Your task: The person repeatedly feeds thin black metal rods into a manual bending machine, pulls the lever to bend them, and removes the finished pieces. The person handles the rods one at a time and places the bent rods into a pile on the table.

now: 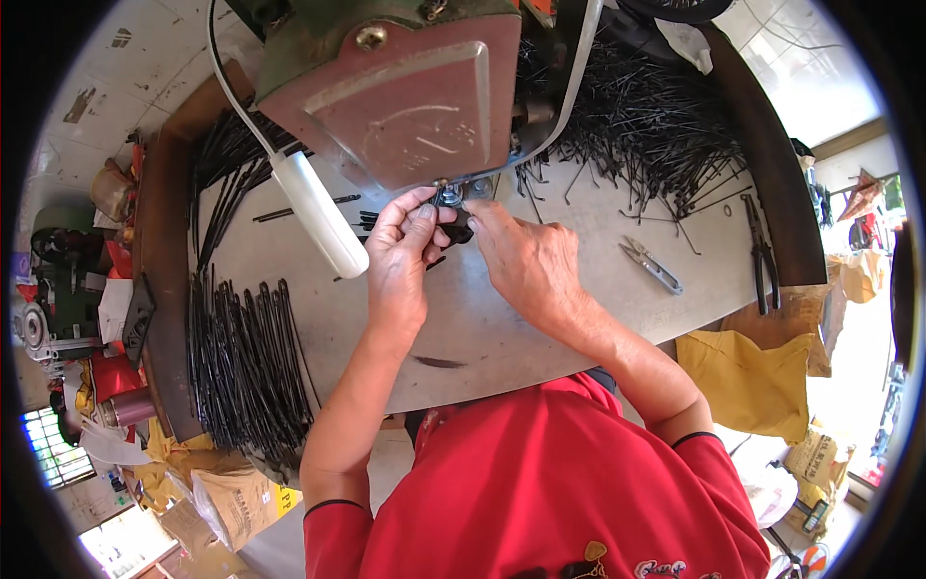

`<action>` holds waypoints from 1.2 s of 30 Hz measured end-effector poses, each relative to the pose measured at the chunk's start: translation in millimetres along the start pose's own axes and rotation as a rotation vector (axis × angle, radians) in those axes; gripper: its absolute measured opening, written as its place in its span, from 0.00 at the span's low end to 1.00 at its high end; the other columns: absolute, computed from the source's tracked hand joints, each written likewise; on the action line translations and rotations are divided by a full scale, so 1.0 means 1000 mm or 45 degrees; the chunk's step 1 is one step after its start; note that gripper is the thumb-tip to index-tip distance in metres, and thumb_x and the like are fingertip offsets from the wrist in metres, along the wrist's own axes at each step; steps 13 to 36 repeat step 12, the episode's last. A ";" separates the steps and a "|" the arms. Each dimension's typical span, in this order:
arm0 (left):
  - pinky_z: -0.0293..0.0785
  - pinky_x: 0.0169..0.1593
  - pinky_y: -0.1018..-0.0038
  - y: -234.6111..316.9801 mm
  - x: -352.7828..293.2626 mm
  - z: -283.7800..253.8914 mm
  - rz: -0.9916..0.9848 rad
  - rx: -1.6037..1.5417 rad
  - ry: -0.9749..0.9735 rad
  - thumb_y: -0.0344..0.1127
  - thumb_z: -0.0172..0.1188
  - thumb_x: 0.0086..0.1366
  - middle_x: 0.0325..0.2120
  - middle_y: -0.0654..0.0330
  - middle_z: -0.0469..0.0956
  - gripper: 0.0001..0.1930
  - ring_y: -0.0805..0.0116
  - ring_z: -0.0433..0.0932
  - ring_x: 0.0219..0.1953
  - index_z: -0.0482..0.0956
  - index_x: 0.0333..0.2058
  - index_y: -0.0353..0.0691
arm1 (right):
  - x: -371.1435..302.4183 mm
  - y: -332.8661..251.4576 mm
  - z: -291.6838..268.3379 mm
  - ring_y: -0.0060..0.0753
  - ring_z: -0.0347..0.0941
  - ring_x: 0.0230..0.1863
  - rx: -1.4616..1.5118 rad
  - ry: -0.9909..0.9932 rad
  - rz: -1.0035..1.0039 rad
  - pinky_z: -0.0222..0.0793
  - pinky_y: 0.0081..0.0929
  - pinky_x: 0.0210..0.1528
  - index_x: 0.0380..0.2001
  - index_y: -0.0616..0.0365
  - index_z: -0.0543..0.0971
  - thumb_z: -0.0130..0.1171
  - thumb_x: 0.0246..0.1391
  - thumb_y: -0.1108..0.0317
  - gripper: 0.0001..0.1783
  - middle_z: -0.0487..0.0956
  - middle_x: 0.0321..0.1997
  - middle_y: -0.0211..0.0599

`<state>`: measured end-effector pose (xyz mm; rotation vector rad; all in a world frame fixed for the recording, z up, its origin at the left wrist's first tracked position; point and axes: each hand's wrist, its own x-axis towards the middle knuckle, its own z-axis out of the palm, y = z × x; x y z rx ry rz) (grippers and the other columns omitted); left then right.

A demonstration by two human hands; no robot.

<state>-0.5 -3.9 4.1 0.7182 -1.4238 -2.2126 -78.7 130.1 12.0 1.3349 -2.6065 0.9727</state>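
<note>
Both hands meet under the front of a machine (405,116) with a worn reddish cover and green body. My left hand (405,241) is closed, thumb and fingertips pinched beside the small metal tooling (449,196) at the machine's lower edge. From the other side my right hand (529,259) reaches in, its fingers curled and bunched at the same spot. Dark pieces (461,230) show between the hands; their shape and what each hand grips are mostly hidden by the fingers.
A thick bundle of black rods (246,357) lies at the left, and a tangled heap of thin black hooked rods (637,125) at the far right. A white tube lamp (320,214) hangs near my left hand. Thread snips (652,265) and black-handled pliers (760,253) rest on the right.
</note>
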 end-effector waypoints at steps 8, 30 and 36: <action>0.64 0.27 0.87 0.006 0.001 0.002 -0.098 -0.076 0.017 0.27 0.57 0.63 0.30 0.62 0.78 0.10 0.82 0.70 0.26 0.75 0.44 0.35 | 0.002 0.002 0.004 0.40 0.72 0.14 0.003 0.061 0.016 0.66 0.35 0.18 0.43 0.51 0.74 0.54 0.56 0.66 0.11 0.73 0.12 0.35; 0.67 0.29 0.87 0.004 0.004 -0.005 -0.113 -0.105 -0.050 0.28 0.58 0.63 0.31 0.61 0.79 0.12 0.81 0.71 0.26 0.75 0.45 0.35 | 0.004 0.001 0.003 0.40 0.73 0.15 -0.006 0.047 0.019 0.66 0.35 0.19 0.43 0.52 0.73 0.55 0.57 0.66 0.11 0.74 0.13 0.36; 0.67 0.29 0.87 0.004 0.004 -0.005 -0.113 -0.105 -0.050 0.28 0.58 0.63 0.31 0.61 0.79 0.12 0.81 0.71 0.26 0.75 0.45 0.35 | 0.004 0.001 0.003 0.40 0.73 0.15 -0.006 0.047 0.019 0.66 0.35 0.19 0.43 0.52 0.73 0.55 0.57 0.66 0.11 0.74 0.13 0.36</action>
